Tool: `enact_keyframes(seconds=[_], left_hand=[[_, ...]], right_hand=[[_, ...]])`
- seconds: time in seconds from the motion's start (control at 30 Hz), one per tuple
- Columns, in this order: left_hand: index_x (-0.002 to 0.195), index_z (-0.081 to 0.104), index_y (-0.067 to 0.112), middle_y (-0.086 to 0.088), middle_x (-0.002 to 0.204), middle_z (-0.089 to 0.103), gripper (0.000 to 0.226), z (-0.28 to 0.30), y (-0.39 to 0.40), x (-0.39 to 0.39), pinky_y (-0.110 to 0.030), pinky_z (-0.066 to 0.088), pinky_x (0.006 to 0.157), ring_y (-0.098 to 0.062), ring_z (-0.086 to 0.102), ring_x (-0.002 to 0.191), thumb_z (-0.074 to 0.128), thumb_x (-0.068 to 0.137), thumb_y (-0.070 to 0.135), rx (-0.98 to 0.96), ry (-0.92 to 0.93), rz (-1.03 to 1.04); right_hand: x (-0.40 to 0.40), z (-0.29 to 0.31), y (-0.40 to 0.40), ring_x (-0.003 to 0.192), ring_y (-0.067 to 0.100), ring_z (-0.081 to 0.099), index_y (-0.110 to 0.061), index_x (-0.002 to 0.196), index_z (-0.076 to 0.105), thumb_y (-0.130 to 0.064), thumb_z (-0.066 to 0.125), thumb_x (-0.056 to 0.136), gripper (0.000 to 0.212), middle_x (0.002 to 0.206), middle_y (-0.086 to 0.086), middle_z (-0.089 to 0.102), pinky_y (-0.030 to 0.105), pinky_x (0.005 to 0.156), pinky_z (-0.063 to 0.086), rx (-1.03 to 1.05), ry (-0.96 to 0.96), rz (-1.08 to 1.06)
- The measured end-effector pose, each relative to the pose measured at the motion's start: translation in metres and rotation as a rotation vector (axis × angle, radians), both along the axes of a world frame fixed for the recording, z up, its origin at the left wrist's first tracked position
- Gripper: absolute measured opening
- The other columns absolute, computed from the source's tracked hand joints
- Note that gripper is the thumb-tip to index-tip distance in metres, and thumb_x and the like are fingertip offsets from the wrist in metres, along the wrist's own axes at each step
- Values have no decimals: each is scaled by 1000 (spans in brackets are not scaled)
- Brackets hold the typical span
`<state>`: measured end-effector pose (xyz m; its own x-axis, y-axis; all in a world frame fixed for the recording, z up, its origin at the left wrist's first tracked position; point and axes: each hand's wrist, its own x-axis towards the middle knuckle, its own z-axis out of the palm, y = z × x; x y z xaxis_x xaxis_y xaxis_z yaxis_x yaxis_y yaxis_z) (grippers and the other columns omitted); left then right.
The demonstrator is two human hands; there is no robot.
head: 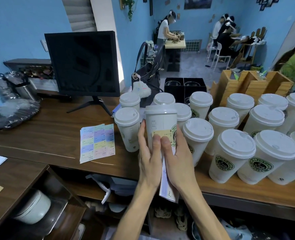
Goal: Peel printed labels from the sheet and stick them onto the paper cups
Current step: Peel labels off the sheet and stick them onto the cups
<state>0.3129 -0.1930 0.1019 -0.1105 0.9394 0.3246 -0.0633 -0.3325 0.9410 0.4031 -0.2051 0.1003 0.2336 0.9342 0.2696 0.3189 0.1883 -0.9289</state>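
Fingers [156, 142] of both hands curl round a lidded paper cup [161, 122] raised above the tabletop [56, 132], thumbs smoothing a yellow label [162, 133] onto it; next likely comes peeling another from the label sheet [97, 142] lying left.

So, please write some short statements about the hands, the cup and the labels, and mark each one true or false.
1. Both hands, left and right, hold one cup. True.
2. The cup has no lid. False: a white lid is on it.
3. Both thumbs press a yellow label on the cup. True.
4. The label sheet lies right of the cups. False: it lies left of them.
5. The monitor is on. False: its screen is dark.
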Motion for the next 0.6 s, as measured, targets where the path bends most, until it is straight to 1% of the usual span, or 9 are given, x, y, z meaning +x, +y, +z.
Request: enact_keyframes(seconds=[0.07,0.1,0.17,0.27,0.33,0.4,0.43,0.53,0.6], left_hand=[[151,29,47,47,137,47,54,-2,0,2,-15,48,100,10,52,129,44,99,53,15,15,3],[151,29,47,49,136,45,53,-4,-1,2,-14,48,100,10,51,130,43,100,49,15,23,7],[153,27,49,46,143,41,53,-7,-1,1,-19,48,105,8,48,134,41,101,45,5,31,12],[153,28,53,28,158,37,50,-8,-2,-1,-34,42,117,2,40,144,40,105,46,-25,38,34],[154,32,47,22,162,35,44,-9,-2,-2,-37,37,121,1,36,147,37,111,39,-43,16,36],[155,37,38,19,159,40,43,-7,-3,-3,-32,38,118,3,40,143,33,112,31,-66,-24,33],[154,39,37,19,158,43,42,-6,-4,-3,-31,38,117,4,42,142,34,113,33,-68,-33,45],[147,44,52,13,152,53,51,-5,-5,-4,-42,45,114,-7,51,139,51,97,61,-76,-14,94],[141,45,60,8,146,60,59,-6,-5,-5,-48,49,109,-13,59,132,59,84,69,-104,1,106]], right_hand=[[-2,4,-1,128,-7,48,-70,150,9,-77,39,89,68,146,-29,46,27,102,41,20,3,-2],[-3,5,-2,129,-6,48,-74,147,3,-77,39,89,69,149,-29,44,27,102,41,24,5,-6],[-4,1,-3,132,-5,50,-76,145,4,-75,41,90,66,153,-24,47,23,103,41,34,10,-15],[-5,-3,-2,131,-11,49,-76,145,8,-69,43,95,61,149,-28,50,17,102,40,38,29,-10],[-4,-5,-2,123,-20,49,-74,147,9,-66,36,101,54,137,-44,50,13,99,40,31,35,1],[-3,-6,-2,115,-32,42,-66,151,12,-59,25,105,48,124,-62,41,3,94,36,37,32,-1],[-3,-7,-2,118,-34,38,-59,154,15,-56,22,105,50,125,-65,36,0,94,33,47,26,-7],[-5,-6,-2,130,-23,41,-59,155,22,-58,27,104,51,145,-45,43,7,101,35,57,34,-31],[-8,-6,-3,127,-13,52,-63,152,24,-67,39,97,57,144,-26,56,20,103,44,39,68,-54]])
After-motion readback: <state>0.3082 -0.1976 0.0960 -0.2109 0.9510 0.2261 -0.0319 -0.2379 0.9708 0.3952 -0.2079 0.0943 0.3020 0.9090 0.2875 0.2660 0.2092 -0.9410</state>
